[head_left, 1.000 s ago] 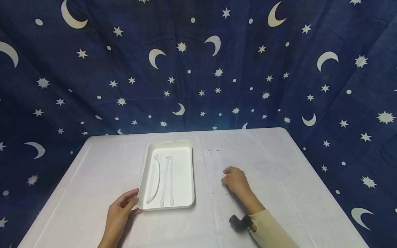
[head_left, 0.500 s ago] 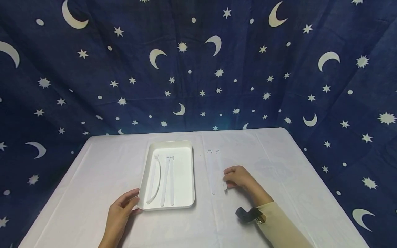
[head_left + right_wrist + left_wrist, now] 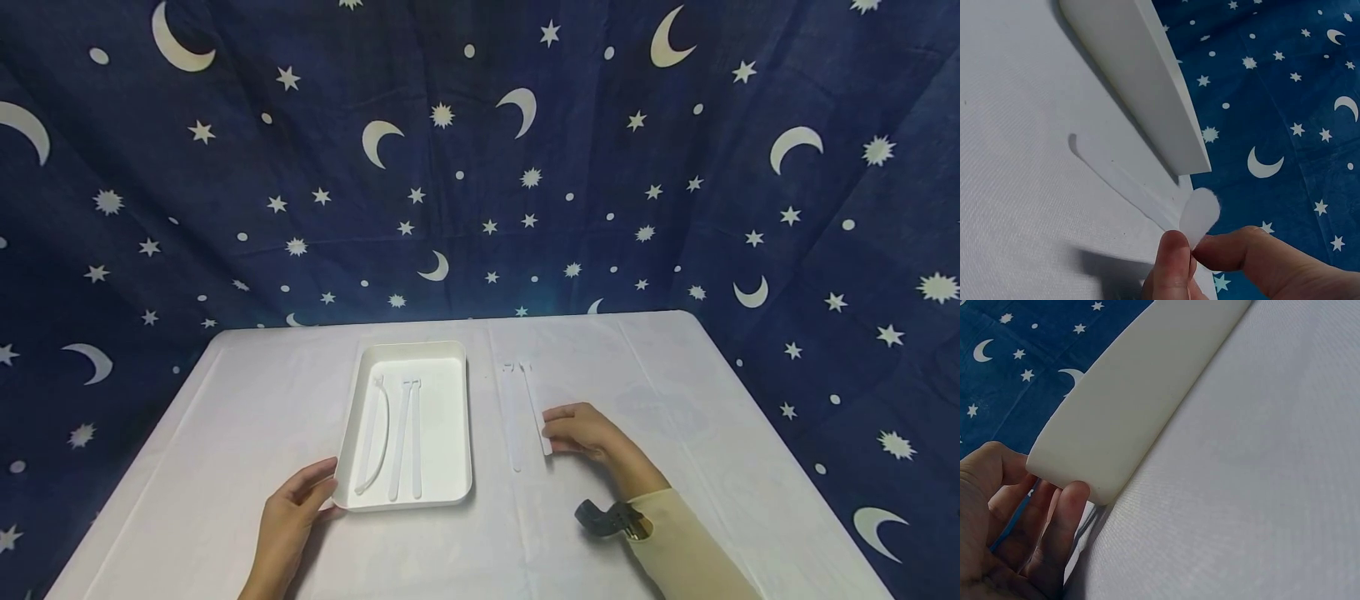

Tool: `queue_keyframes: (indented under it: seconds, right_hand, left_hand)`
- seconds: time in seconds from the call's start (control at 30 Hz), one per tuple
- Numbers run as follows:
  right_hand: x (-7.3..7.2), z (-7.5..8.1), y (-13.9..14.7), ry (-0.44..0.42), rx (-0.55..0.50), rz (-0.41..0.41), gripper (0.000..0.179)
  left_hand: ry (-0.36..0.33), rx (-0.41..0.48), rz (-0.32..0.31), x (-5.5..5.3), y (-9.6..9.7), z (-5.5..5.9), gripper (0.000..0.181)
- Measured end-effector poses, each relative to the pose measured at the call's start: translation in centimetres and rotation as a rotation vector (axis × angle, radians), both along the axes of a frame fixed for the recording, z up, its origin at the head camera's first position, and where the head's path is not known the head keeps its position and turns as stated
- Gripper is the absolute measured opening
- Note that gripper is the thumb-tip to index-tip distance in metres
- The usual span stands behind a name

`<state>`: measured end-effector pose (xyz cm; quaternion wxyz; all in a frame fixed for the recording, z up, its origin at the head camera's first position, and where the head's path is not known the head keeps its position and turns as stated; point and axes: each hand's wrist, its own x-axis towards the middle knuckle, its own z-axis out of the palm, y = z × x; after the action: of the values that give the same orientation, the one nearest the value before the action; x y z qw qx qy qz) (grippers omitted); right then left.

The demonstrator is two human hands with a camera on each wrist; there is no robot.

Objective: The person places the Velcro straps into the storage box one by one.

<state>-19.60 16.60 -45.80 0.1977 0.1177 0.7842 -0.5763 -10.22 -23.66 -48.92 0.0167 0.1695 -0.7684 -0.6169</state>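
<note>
My left hand (image 3: 292, 508) grips the near left corner of a white tray (image 3: 446, 433); in the left wrist view its thumb and a finger hold the tray wall (image 3: 1116, 394). Right of the tray, my right hand (image 3: 581, 429) pinches a thin white cable strap (image 3: 534, 404) near its rounded end (image 3: 1199, 212), between thumb and fingertips. That strap stands on edge in the head view, its slotted head pointing away from me. A second strap (image 3: 512, 425) lies flat on the cloth between it and the tray.
Inside the tray are two straight straps, one of them the right strap (image 3: 416, 437), and a bowed strap (image 3: 385, 433) at the left. A white cloth covers the table (image 3: 675, 467). Behind hangs a dark blue curtain (image 3: 480, 150) with moons and stars.
My right hand has taken hold of the right strap's near end, tipped it on edge and shifted slightly right. My left hand and the tray stay in place.
</note>
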Motion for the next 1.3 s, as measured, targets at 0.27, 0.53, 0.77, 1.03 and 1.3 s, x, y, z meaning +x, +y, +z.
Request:
queue_keyframes:
  seconds: [0.27,0.53,0.77,1.03,1.3]
  right_hand:
    - [0.4,0.0,-0.1,-0.002,-0.092,0.011,0.052]
    - [1.1,0.5,-0.6,0.016,-0.192,0.034,0.051]
    - [1.4,1.4,-1.3,0.055,-0.156,0.054,0.053]
    - [1.3,2.4,-2.9,0.062,-0.155,0.095,0.052]
    - [1.1,2.8,-4.7,0.074,-0.163,0.143,0.054]
  left_hand:
    - [0.002,-0.004,0.006,0.1,0.0,-0.1,0.043]
    - [0.005,0.012,-0.002,0.1,-0.1,-0.1,0.044]
    - [0.009,0.016,0.004,0.0,0.0,-0.1,0.044]
    - [0.005,0.014,0.011,0.0,0.0,-0.1,0.043]
    - [0.005,0.006,0.013,0.0,0.1,-0.1,0.043]
